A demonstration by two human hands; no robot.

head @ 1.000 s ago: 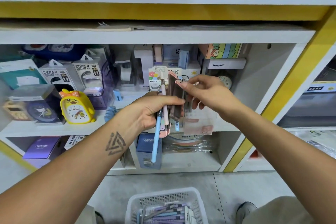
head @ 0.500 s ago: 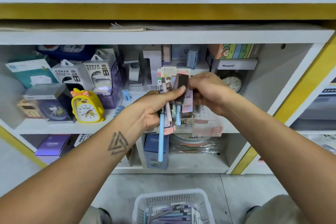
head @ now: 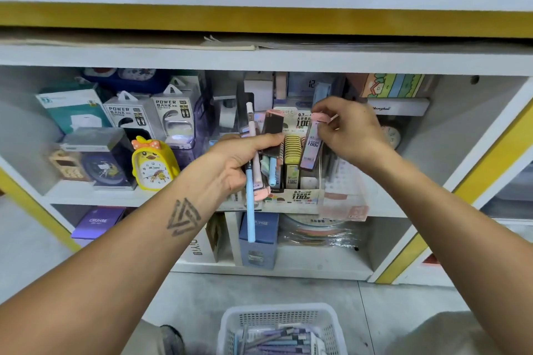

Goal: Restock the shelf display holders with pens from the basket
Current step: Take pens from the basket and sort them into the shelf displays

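Observation:
My left hand [head: 230, 164] grips a bunch of stationery in front of the middle shelf: a long blue pen [head: 250, 204], a pink pen and a dark flat pack [head: 272, 127]. My right hand [head: 350, 131] pinches the pink top of a slim lead case [head: 311, 143] and holds it upright over a cardboard display holder [head: 294, 196] on the shelf. The holder has several yellow-topped cases standing in it. A white mesh basket [head: 230, 323] with purple and blue pens lies on the floor below, between my legs.
A yellow duck alarm clock [head: 154, 164], power bank boxes [head: 173, 115] and other boxes fill the shelf's left side. A clear plastic holder [head: 343, 199] stands right of the cardboard one. Purple and blue boxes sit on the lower shelf. A yellow-edged shelf side wall rises at the right.
My right hand has pulled one slim case away from the bunch in my left hand and moved it right, over the display holder. The left hand kept its grip and barely shifted.

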